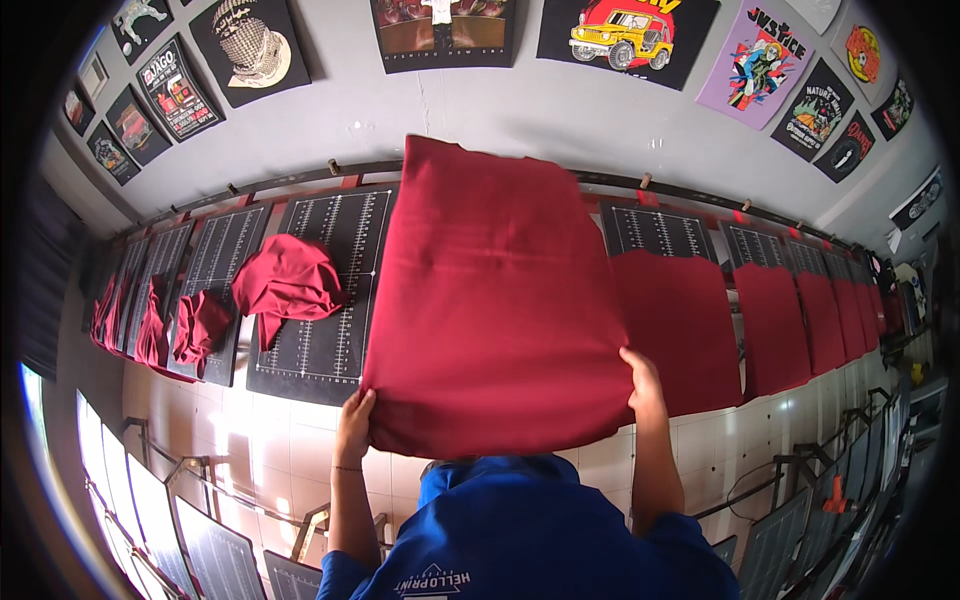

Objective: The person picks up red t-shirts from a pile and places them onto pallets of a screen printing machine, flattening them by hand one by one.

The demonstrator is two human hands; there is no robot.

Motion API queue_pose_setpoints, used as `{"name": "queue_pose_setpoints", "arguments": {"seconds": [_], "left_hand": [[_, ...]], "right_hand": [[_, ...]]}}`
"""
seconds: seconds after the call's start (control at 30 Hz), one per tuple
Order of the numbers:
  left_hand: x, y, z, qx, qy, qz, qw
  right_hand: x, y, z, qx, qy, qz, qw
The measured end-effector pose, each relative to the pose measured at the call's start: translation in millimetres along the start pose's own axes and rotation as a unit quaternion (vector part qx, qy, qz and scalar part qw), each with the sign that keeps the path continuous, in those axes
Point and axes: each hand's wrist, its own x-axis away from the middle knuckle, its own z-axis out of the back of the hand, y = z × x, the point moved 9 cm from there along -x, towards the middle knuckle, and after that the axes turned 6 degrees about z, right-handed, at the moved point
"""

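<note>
I hold a dark red shirt (500,290) stretched flat in front of me, over a black printing board that it hides. My left hand (354,422) grips its lower left corner. My right hand (645,385) grips its lower right edge. Both hands pinch the cloth, fingers behind it. The shirt's top edge reaches up near the wall rail (620,181).
Black ruled boards (330,290) run in a row left and right. A crumpled red shirt (288,283) lies on the left board; more hang further left (195,330). Boards on the right carry flat red shirts (680,320). Printed shirts (625,35) hang on the grey wall. Metal frames (210,480) stand below.
</note>
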Motion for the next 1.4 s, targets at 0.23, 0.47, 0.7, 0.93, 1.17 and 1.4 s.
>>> {"name": "queue_pose_setpoints", "arguments": {"seconds": [0.23,0.47,0.7,0.93,1.17,1.4], "left_hand": [[57,-136,61,-0.377,-0.045,0.29,0.878],[-28,-154,3,0.063,-0.065,0.158,0.983],[-22,-153,20,-0.044,-0.079,0.143,0.986],[-36,-166,37,-0.147,-0.076,0.137,0.977],[31,-259,118,-0.23,0.023,0.254,0.939],[-61,-2,-62,-0.481,0.087,-0.156,0.859]], "right_hand": [[61,104,91,0.153,-0.071,-0.062,0.984],[39,150,110,0.127,-0.073,-0.06,0.987],[88,155,142,0.185,0.015,-0.155,0.97],[93,163,174,0.216,0.081,-0.155,0.961],[146,204,231,0.237,0.192,-0.191,0.933],[21,35,13,0.673,-0.045,0.037,0.738]]}}
